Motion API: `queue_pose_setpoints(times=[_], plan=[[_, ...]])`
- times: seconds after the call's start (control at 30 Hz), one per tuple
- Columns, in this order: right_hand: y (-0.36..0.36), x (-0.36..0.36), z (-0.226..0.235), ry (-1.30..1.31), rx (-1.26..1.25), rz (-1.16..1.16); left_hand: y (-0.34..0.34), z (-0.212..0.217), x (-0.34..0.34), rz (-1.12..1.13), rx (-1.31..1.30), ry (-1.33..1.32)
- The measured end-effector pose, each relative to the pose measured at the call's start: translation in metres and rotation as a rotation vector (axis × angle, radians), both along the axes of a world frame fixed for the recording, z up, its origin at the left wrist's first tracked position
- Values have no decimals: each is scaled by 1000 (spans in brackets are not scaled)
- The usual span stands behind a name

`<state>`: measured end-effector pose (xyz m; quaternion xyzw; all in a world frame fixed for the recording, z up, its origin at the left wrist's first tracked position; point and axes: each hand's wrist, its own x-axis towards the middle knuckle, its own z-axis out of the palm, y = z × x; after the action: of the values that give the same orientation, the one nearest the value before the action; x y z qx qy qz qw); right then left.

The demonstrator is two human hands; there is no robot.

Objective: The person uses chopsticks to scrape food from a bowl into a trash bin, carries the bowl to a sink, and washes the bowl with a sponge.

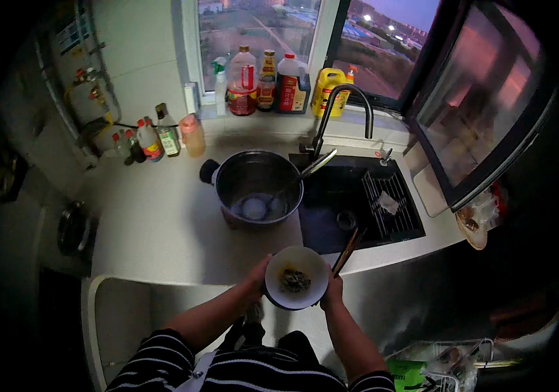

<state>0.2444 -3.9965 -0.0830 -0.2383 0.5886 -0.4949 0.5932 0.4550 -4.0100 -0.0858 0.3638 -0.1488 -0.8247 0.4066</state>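
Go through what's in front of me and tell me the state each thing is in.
Bowl: held by left hand and right hand, dark bits inside
Chopsticks: in right hand
Pot: uncovered
Ladle: leaning inside pot
Faucet: no stream visible
Window sash: swung open
Red-capped jug: closed
Wire rack: bearing a pale crumpled item

The bowl [314, 269] looks smooth, the chopsticks [347, 252] wooden, the faucet [323, 119] glossy metal, the sink [320, 219] matt.

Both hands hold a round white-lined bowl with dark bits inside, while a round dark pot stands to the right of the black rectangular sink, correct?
No: the head view shows the round dark pot left of the black rectangular sink. Left hand and right hand hold the round white-lined bowl.
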Motion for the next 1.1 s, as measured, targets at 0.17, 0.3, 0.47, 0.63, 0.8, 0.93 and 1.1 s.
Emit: queue_pose_setpoints(times=[0.17,0.3,0.47,0.63,0.8,0.93,1.1], plan=[[-42,-16,-74,-34,-123,-177,-55,48,-9,-191,90,-168],[-64,3,-39,-28,-4,-194,-87,-2,-3,-221,86,-221],[-73,-8,-93,29,-89,-188,-108,17,-4,-285,118,-292],[-89,-2,-108,39,-104,-207,-120,-5,4,-280,108,-328],[-96,-1,-115,183,-152,-155,-120,-19,8,-258,23,-443],[-99,-4,-110,95,-60,-120,-118,-36,11,-291,-136,-736],[-105,-17,-133,242,-94,-87,-114,-54,12,-450,-418,-1338]])
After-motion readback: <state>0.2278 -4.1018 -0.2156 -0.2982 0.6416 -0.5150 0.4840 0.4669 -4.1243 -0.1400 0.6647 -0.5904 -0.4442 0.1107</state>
